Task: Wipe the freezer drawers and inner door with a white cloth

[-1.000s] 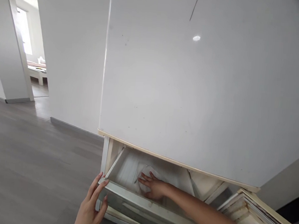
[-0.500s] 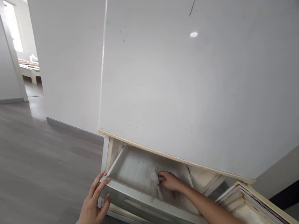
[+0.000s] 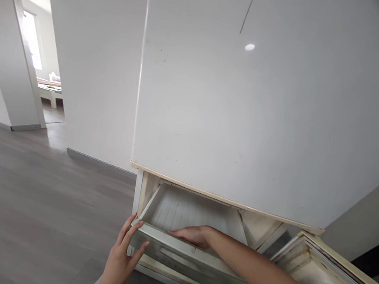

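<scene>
The left hand (image 3: 120, 257) clasps the front-left corner of the pulled-out white drawer (image 3: 180, 256), its fingers laid straight along the side wall and its thumb across the front face. Just right of it, the right hand (image 3: 191, 235) lies palm down inside the drawer, directly behind the front wall, fingers extended and close together; anything beneath the palm is hidden. Above both hands hangs the closed upper refrigerator door (image 3: 250, 120), and to the right of the right forearm stands the open lower door (image 3: 333, 276).

The left hand (image 3: 119, 259) grips the drawer (image 3: 180, 255) front corner (fingers spread) while the right hand (image 3: 191, 236) lies flat inside it.
</scene>
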Motion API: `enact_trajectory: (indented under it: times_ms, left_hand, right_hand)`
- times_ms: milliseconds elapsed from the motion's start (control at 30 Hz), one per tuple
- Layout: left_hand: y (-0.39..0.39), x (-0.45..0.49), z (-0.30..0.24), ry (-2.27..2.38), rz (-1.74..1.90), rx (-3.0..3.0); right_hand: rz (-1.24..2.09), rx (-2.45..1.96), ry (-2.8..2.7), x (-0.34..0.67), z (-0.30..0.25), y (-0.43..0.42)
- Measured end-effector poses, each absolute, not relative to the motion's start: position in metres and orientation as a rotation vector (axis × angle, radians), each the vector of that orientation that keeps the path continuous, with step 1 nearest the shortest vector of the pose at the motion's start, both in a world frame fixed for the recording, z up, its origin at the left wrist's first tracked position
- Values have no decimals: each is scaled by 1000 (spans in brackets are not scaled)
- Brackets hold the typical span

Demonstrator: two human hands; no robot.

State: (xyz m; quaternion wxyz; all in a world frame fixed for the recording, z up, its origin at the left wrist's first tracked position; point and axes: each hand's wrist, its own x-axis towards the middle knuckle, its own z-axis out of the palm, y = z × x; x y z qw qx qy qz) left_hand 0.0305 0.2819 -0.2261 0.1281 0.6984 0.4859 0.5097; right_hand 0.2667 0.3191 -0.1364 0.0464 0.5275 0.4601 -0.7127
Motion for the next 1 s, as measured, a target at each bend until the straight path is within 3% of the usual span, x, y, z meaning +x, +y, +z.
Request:
enact_trajectory:
  times_ms: [267, 533, 800, 1000]
  left_hand:
    - [283, 26, -220, 1384, 1480, 2062]
    - [281, 31, -218, 1390, 1512, 2009]
    - [290, 20, -231, 1408, 1401, 2130]
    - [282, 29, -222, 1409, 1462, 2021]
  right_hand:
    - [-2274, 1487, 1775, 202, -122, 337]
    - [-2283, 1541, 1612, 290, -126, 308]
    - [-1487, 2067, 1606, 376, -105, 260]
    - [-1677, 2008, 1615, 367, -105, 265]
